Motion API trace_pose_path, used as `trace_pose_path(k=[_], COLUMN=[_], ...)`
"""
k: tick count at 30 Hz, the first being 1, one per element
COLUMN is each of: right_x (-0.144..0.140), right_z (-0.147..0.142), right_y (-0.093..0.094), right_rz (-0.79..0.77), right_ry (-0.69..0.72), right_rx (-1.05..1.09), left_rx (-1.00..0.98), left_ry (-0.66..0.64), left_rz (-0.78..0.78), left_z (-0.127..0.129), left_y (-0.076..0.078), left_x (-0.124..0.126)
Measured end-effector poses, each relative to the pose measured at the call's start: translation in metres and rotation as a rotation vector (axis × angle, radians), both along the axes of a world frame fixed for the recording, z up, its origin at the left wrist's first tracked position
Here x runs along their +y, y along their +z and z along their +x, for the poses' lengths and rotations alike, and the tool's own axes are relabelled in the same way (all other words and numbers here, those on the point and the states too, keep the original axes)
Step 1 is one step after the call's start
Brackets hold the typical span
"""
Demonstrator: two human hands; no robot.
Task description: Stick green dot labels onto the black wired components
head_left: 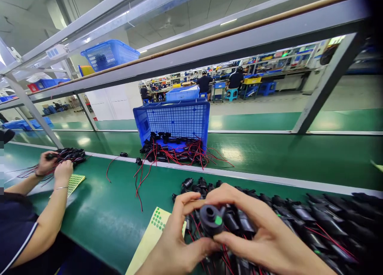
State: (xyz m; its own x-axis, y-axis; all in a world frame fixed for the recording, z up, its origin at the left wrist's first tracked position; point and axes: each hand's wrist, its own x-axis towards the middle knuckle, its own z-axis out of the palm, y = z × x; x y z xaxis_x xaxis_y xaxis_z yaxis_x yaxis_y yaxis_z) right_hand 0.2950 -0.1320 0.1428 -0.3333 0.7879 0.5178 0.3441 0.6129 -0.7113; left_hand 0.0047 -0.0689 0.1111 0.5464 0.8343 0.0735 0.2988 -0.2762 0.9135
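A small black pump with a round face, a central port and a green dot sticker on that face is held between both hands. My left hand grips it from the left, thumb below and fingers curled above. From the right, my right hand closes on the same pump, thumb at its lower edge. Under my left hand lies a pale yellow sticker sheet with green dots near its top. Many similar black pumps with red and black wires lie behind and right of my hands, some with green dots.
A blue crate lies on its side across the bench, pumps and wires spilling out. At left, a co-worker's hands handle a pump beside a pile and another sticker sheet. A metal shelf frame spans overhead, holding a blue basket.
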Motion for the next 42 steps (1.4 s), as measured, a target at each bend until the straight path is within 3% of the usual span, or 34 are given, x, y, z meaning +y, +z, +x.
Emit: trace_pose_path(k=[4,7,9,11,13,15,18,23,25,27,33,37,42], right_x=[-0.016,-0.020,-0.018,-0.015,-0.011,-0.007,0.002,0.015,0.019,0.023,0.037,0.046,0.059], right_z=[0.014,0.025,0.029,0.029,0.025,0.019,0.011,0.008,0.008,0.009,-0.008,-0.039,-0.075], right_y=[0.029,0.022,-0.004,-0.039,-0.074,-0.100,-0.119,-0.124,-0.123,-0.118,-0.089,-0.082,-0.094], right_rz=[-0.096,-0.236,-0.356,-0.421,-0.430,-0.409,-0.339,-0.197,-0.144,-0.088,0.055,0.096,0.040], right_ry=[-0.224,-0.287,-0.320,-0.444,-0.514,-0.572,-0.641,-0.630,-0.609,-0.590,-0.446,-0.260,-0.136], right_rx=[0.027,-0.115,-0.294,-0.507,-0.586,-0.649,-0.736,-0.838,-0.856,-0.857,-0.825,-0.834,-0.929], left_rx=[0.034,0.046,0.052,0.060,0.079,0.106,0.152,0.294,0.390,0.433,0.542,0.585,0.597], left_ry=[-0.032,-0.038,-0.036,-0.029,-0.012,0.014,0.051,0.049,0.113,0.100,-0.074,-0.050,0.027], left_rz=[0.003,0.027,0.051,0.077,0.095,0.106,0.109,0.063,0.062,0.052,0.042,0.062,0.029], left_z=[-0.054,-0.097,-0.126,-0.149,-0.159,-0.151,-0.113,-0.030,-0.014,-0.012,-0.023,-0.018,-0.025], left_y=[0.038,0.055,0.063,0.070,0.074,0.071,0.047,-0.043,-0.072,-0.090,-0.104,-0.101,-0.090], left_x=[0.035,0.056,0.071,0.088,0.105,0.112,0.084,-0.021,-0.035,-0.023,0.041,0.042,0.032])
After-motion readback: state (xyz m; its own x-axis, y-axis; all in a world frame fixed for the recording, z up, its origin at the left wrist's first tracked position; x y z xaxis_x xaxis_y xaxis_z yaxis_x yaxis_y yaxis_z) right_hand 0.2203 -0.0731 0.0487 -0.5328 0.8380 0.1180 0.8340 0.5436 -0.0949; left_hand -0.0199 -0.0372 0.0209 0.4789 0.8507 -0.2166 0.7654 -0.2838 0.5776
